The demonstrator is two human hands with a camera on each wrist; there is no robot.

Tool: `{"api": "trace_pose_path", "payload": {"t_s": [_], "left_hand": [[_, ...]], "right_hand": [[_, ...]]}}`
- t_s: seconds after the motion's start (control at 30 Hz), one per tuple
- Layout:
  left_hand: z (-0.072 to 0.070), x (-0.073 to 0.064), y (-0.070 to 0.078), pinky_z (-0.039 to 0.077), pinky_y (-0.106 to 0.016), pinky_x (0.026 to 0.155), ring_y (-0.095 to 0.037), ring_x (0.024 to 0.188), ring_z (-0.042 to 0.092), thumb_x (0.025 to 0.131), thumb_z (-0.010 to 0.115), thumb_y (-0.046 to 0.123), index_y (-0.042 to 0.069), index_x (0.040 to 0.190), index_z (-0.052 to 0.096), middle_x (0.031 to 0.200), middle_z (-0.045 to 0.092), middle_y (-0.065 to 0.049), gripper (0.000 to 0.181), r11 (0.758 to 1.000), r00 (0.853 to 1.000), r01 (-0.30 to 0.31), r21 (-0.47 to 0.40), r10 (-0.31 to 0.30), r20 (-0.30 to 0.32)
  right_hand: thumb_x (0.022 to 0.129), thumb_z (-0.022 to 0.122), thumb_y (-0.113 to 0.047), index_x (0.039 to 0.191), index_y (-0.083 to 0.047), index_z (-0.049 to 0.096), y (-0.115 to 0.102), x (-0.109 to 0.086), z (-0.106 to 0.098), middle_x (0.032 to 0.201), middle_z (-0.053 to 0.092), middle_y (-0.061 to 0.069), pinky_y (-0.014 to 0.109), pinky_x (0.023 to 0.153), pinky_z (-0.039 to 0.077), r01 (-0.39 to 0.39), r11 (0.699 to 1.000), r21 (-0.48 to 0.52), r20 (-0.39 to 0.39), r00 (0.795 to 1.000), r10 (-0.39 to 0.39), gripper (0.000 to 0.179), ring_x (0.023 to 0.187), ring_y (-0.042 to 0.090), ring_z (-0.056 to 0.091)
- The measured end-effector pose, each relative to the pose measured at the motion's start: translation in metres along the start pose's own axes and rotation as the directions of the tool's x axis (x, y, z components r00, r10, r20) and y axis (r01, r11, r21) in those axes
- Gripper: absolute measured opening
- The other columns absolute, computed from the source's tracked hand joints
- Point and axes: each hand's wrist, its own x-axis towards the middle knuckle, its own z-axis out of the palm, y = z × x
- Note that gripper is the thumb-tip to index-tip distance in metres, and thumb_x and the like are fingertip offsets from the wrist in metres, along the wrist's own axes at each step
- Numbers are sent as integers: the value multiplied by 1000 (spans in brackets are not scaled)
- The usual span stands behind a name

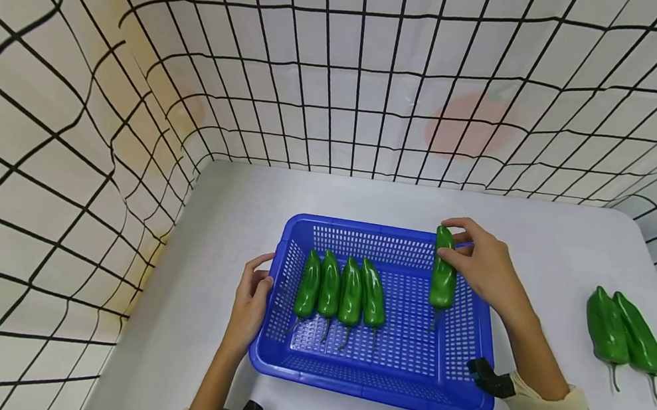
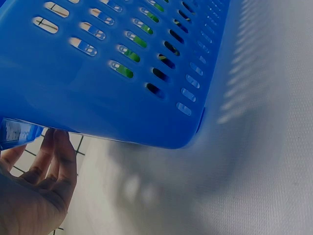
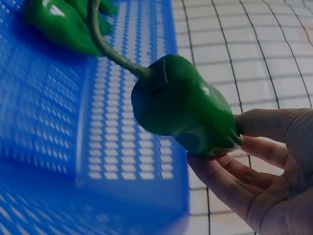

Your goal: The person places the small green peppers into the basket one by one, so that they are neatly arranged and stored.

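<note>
A blue plastic basket (image 1: 370,380) with slotted walls sits on the white table. Inside it, towards the left, several green peppers (image 1: 330,285) lie side by side, stems facing the near edge. My right hand (image 1: 481,261) pinches another green pepper (image 1: 443,287) between thumb and fingers over the basket's right part; its stem points down and nearer. In the right wrist view that pepper (image 3: 186,103) hangs stem-end towards the camera, above the slotted wall. My left hand (image 1: 249,300) holds the basket's left rim, and its fingers (image 2: 62,166) show at the rim in the left wrist view.
Two more green peppers (image 1: 609,328) lie together on the table, right of the basket. Black wire mesh (image 1: 368,109) rises behind the table and along its left and right sides. A black wrist mount (image 1: 490,378) on the right wrist overlaps the basket's near right corner.
</note>
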Motion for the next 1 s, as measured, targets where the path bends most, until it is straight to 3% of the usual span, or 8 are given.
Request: {"api": "trace_pose_path", "payload": {"t_s": [0.2,0.5,0.73,1.0], "left_hand": [[1,1,0,53,-33,73,-36,93,60,102,38,2,9,144,45,108,60,-22,43,1000,1000,12,1,-12,-1],[0,1,2,53,-32,73,-34,93,60,102,38,1,7,145,44,109,59,-23,43,1000,1000,12,5,-12,-1],[0,1,2,53,-33,73,-34,93,60,102,38,2,9,144,45,109,59,-23,43,1000,1000,17,3,-17,0],[0,0,1,54,-34,74,-33,94,60,102,38,2,9,145,44,110,59,-21,44,1000,1000,15,16,-15,-4]], "right_hand": [[94,66,-12,136,-7,53,-2,3,27,117,63,25,49,78,55,17,1000,9,64,998,-18,44,102,39,64],[92,67,-8,133,-4,56,-7,11,59,113,64,26,39,66,54,16,1000,-8,132,991,-15,43,95,37,65],[89,66,-2,130,-1,58,-3,17,77,112,65,28,30,50,50,22,1000,-6,158,987,-20,42,65,22,64],[86,66,4,126,2,59,-2,23,92,107,66,28,29,52,51,20,999,-48,192,981,-10,40,71,26,65]]}}
